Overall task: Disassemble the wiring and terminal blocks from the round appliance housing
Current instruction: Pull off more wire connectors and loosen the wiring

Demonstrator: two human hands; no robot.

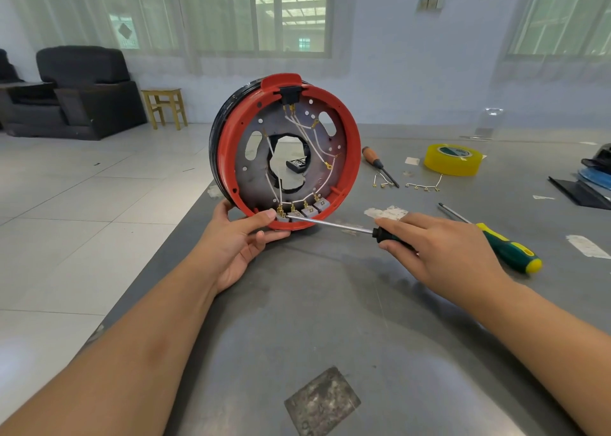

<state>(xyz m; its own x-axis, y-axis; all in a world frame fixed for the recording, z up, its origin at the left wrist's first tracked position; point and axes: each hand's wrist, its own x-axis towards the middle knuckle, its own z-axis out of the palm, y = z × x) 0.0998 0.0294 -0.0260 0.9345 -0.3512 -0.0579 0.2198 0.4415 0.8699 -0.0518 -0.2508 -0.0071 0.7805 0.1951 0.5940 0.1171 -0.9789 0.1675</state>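
Hands first: the left hand (243, 237) cups the bottom rim of the round housing (287, 153) from below, palm turned up, fingers curled under the red ring and the thumb lying over its lower edge just beside the leftmost terminal block. That grip keeps the housing standing on edge at the left side of the grey desk (330, 320), its open face toward the camera. The right hand (439, 253) is curled round the dark handle of a screwdriver (334, 225), knuckles up, index finger stretched along the grip. The bare metal shaft runs up and left from it, and the tip meets the row of terminal blocks (302, 210) at its left end, right beside the left thumb.

Inside the red ring a grey metal plate with a large central hole carries white wires (312, 138) that loop from a black connector at the top down to the four grey blocks along the bottom rim, each with brass tabs.

On the desk to the right lie a second screwdriver (502, 248) with a green and yellow handle, just beyond the right hand, a wooden-handled screwdriver (378, 164) farther back, and some loose wires with brass ends (425, 186) near it. A roll of yellow tape (454, 159) sits behind those. A dark armchair (77, 91) and a small wooden stool (165, 106) stand on the tiled floor at left.
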